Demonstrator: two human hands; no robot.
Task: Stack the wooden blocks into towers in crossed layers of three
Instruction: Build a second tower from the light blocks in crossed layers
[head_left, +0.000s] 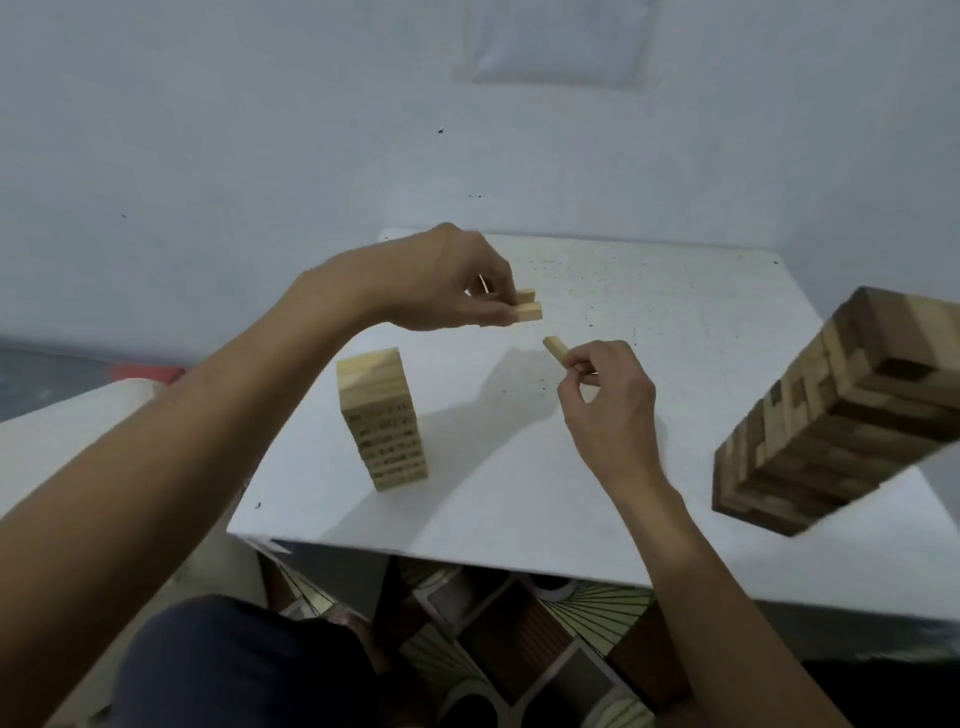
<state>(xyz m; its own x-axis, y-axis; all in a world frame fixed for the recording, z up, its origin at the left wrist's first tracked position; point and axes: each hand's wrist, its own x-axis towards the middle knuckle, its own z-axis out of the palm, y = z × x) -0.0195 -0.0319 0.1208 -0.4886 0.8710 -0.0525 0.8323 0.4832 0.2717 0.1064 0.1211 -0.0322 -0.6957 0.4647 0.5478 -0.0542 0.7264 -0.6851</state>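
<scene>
A pale wooden tower (382, 418) stands on the white table (519, 493), left of centre. Above and behind it, my left hand (457, 283) grips two pale blocks (527, 306), one over the other, their ends sticking out to the right. My right hand (605, 389) pinches a single pale block (555, 347) between thumb and fingers, its end pointing up and left toward the left hand's blocks. A larger tower of mixed dark and light wood (841, 410) stands at the table's right edge.
A pale wall rises right behind the table. Below the near table edge lie patterned floor tiles (519, 634) and my dark-clothed knee (234, 670). The tabletop between the two towers is speckled with dark crumbs.
</scene>
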